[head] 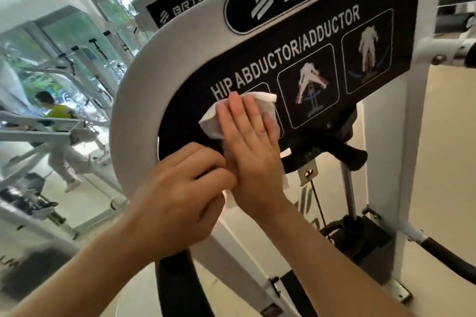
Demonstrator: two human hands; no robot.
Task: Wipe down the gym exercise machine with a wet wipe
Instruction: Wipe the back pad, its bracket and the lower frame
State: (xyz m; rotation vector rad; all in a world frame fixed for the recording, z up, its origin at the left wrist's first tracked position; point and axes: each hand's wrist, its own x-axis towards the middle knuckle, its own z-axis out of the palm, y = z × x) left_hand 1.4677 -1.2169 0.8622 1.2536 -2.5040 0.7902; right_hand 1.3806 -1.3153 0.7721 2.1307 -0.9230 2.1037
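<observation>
Head camera: right hand [247, 141], fingers straight and together, presses the white wet wipe [210, 124] flat on the gym machine [123, 116]'s black panel [177, 123] under its lettering, wipe edges peeking past the fingertips; left hand [177, 195]'s fingers curl over the panel's lower rim.

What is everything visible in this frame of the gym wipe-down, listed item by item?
wet wipe: one, white, on the panel under the right hand.
instruction panel: one, black with white lettering and diagrams, centre.
machine frame: one, pale grey, curving round the panel.
black handle: one, black, below the panel, right of the hands.
second machine: one, pale grey with black logo plate, behind, upper left.
person in a yellow top: one, far left background.
left hand: one, fingers curled at the panel's lower edge; grip unclear.
right hand: one, flat, pressing the wet wipe on the panel.
</observation>
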